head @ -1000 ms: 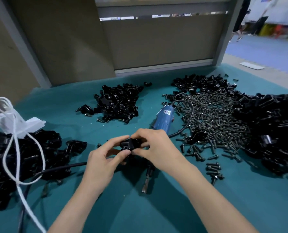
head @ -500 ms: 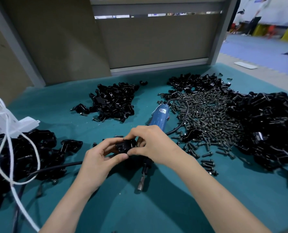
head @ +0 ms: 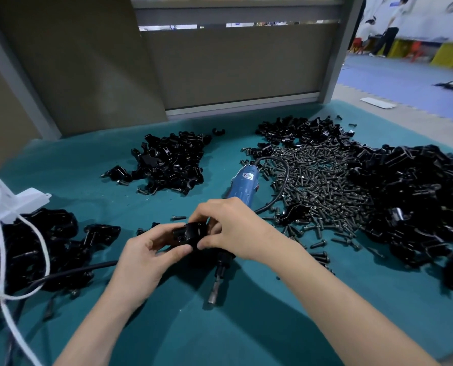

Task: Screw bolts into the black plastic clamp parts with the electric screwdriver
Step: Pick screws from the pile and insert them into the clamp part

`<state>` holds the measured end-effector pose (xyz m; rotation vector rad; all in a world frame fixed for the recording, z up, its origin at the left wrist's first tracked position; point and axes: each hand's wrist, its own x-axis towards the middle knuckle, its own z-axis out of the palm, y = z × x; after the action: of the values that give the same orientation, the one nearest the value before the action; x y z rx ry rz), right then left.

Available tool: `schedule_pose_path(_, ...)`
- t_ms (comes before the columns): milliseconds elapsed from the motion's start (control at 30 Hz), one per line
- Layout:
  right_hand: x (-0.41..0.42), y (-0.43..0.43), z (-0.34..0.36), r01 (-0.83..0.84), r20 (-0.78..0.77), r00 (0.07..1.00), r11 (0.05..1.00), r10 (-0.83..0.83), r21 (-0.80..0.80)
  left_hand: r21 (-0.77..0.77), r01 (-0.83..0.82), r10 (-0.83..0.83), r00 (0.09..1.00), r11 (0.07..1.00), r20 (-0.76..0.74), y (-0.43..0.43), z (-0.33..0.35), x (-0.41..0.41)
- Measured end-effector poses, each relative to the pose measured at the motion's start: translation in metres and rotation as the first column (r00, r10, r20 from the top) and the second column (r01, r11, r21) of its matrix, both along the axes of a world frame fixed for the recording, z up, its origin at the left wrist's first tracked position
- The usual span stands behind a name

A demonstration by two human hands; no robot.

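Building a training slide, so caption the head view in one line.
Left hand and right hand hold a black clamp part over the blue electric screwdriver lying on the teal table.

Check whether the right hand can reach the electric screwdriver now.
Probably, once it lets go of the clamp part it pinches: the electric screwdriver lies just beyond the right hand, its blue body uncovered.

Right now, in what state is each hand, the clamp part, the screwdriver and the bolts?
left hand: grips the clamp part
right hand: pinches the same part
clamp part: held between both hands
electric screwdriver: lies on the table, not held
bolts: loose heap on the table
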<state>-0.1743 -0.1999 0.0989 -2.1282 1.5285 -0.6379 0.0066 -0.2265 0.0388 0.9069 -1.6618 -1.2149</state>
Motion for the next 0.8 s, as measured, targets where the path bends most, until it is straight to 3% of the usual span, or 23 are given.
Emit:
schedule_pose_path(133,0.0,-0.001,0.001,-0.026,-0.151,0.988,0.999,0.021,-0.033,-0.036,-0.048,0.048,0.999,0.998,0.01,0.001,-0.004,-0.002)
schedule_pose_path(300,-0.006,0.002,0.006,-0.009,-0.155,0.988,1.0,0.013,0.027,-0.067,-0.106,0.11,0.992,0.992,0.059,0.002,-0.003,-0.004)
schedule_pose_path(367,-0.026,0.0,0.014,0.089,-0.087,0.992,0.996,-0.086,0.023,-0.063,-0.125,0.129,0.99,0.99,0.054,0.002,-0.002,-0.005)
schedule_pose_path(433,-0.063,-0.007,0.024,0.313,-0.014,0.949,0.944,-0.316,-0.106,-0.052,-0.131,0.134,0.989,0.99,0.059,0.002,-0.001,-0.005)
schedule_pose_path(533,-0.132,-0.016,0.03,0.644,-0.078,0.745,0.745,-0.662,-0.175,-0.057,-0.13,0.134,0.988,0.99,0.076,0.004,0.001,-0.005)
schedule_pose_path(600,-0.162,-0.018,0.018,0.707,-0.213,0.686,0.707,-0.696,-0.031,-0.057,-0.129,0.132,0.989,0.99,0.069,0.004,0.002,-0.006)
schedule_pose_path(667,-0.17,-0.016,0.001,0.708,-0.295,0.688,0.703,-0.663,0.071,-0.054,-0.127,0.13,0.99,0.99,0.062,0.004,0.003,-0.007)
schedule_pose_path(800,-0.17,-0.015,-0.014,0.719,-0.246,0.68,0.694,-0.691,0.04,-0.055,-0.13,0.133,0.989,0.99,0.06,0.003,0.002,-0.008)
